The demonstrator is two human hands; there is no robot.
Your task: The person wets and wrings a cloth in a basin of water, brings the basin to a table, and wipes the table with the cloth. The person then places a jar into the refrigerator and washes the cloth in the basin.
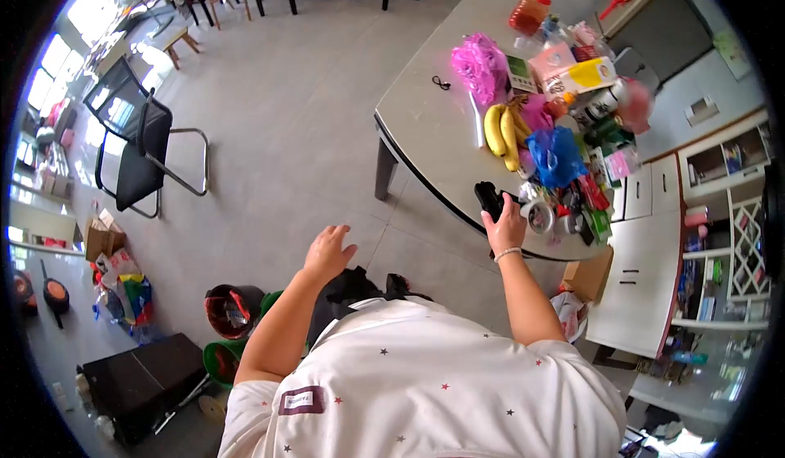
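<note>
My right hand [505,227] is at the near edge of the table [425,106], with its fingers closed round a small black object [489,199]. Beside it lie a roll of clear tape [538,216] and a blue plastic bag [556,157]. Bananas [507,134] rest a little farther back, near a pink plastic bag [480,67]. Away from the table, my left hand [329,253] hangs over the floor with its fingers apart, holding nothing.
A black chair [139,143] stands at the left. Red and green buckets [233,311] and a dark box [143,380] are on the floor at lower left. A cardboard box [587,275] sits by the white cabinet [634,286] at right.
</note>
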